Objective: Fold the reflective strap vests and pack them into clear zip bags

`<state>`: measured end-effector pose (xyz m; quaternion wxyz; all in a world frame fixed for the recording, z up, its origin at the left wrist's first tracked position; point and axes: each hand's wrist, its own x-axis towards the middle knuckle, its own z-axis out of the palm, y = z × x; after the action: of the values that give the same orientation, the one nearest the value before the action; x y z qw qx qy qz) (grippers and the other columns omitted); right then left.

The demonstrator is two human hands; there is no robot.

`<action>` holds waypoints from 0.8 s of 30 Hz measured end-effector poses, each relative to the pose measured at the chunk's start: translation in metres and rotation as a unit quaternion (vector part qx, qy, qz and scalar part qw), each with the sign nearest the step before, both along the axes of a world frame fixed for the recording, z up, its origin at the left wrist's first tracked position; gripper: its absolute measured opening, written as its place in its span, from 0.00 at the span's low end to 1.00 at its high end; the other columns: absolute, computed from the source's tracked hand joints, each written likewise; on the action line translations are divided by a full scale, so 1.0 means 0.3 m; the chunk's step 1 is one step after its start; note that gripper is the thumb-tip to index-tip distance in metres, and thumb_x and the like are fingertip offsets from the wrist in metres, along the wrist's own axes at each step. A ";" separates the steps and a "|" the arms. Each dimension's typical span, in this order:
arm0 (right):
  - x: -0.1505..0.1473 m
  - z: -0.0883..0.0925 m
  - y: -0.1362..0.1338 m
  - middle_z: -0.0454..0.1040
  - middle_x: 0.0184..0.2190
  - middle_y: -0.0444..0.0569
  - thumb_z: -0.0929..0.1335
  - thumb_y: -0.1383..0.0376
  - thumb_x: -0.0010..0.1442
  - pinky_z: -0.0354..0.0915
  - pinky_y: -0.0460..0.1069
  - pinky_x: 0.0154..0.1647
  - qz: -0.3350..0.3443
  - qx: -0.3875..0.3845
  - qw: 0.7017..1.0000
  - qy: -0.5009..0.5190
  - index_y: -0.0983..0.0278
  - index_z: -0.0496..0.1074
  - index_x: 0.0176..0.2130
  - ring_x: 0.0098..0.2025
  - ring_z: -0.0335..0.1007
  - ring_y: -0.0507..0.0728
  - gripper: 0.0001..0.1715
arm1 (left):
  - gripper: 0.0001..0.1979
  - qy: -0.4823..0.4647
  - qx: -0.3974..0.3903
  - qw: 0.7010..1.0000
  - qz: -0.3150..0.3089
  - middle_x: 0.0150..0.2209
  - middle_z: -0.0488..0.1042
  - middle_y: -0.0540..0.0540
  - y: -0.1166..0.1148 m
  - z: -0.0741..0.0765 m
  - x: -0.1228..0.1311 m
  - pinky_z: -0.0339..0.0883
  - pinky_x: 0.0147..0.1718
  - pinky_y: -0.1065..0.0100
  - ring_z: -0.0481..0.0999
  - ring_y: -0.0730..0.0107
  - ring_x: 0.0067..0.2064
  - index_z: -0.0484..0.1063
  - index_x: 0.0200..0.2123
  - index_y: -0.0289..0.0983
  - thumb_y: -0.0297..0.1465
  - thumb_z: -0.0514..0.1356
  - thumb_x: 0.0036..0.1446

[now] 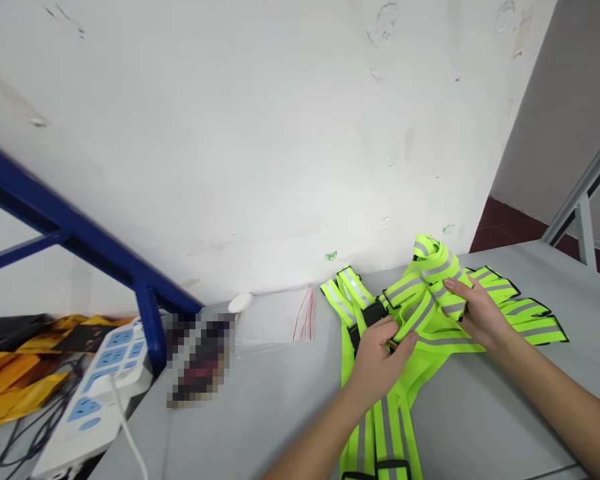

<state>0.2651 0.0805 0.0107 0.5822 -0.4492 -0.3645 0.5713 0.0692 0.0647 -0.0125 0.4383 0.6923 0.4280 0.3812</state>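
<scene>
A neon yellow-green reflective safety vest [420, 293] made of straps with grey reflective bands lies bunched on the grey table [280, 413], its straps trailing toward me. My left hand [377, 360] grips a fold of the straps next to a black buckle [374, 313]. My right hand [477, 313] pinches a raised loop of strap at the top of the bundle. Further strap ends with black tips [525, 310] fan out to the right of my right hand.
Clear plastic zip bags [280, 320] with red seals lie by the white wall. A blurred dark object [200, 360] sits left of them. A white power strip [100, 387], cables and yellow-black items [15, 373] lie far left under a blue metal frame [80, 240].
</scene>
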 end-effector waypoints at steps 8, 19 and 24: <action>0.039 -0.034 0.027 0.78 0.47 0.52 0.74 0.53 0.49 0.72 0.54 0.35 0.001 0.009 1.000 -0.002 0.58 0.70 0.53 0.44 0.76 0.65 0.32 | 0.08 -0.006 -0.027 0.999 0.023 0.31 0.61 0.52 -0.016 -0.032 -0.006 0.54 0.26 0.72 0.59 0.73 0.29 0.61 0.43 0.42 0.36 0.54 0.61; 0.010 -0.045 0.010 0.80 0.38 0.50 0.73 0.54 0.47 0.70 0.51 0.26 0.019 -0.007 1.000 -0.014 0.59 0.73 0.39 0.35 0.77 0.62 0.20 | 0.16 -0.077 0.021 0.994 0.070 0.39 0.66 0.50 -0.008 -0.044 -0.014 0.59 0.42 0.68 0.67 0.70 0.42 0.57 0.42 0.42 0.19 0.50 0.52; 0.030 -0.028 0.015 0.80 0.34 0.46 0.76 0.55 0.42 0.70 0.49 0.22 -0.022 -0.029 0.999 0.029 0.57 0.74 0.33 0.30 0.75 0.59 0.17 | 0.12 -0.192 -0.054 0.980 0.020 0.37 0.66 0.50 -0.019 -0.042 0.000 0.64 0.40 0.67 0.69 0.70 0.39 0.58 0.40 0.41 0.22 0.54 0.54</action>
<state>0.2740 0.0850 0.0022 0.5920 -0.4570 -0.3209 0.5812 0.0693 0.0591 -0.0250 0.5416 0.5726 0.3696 0.4921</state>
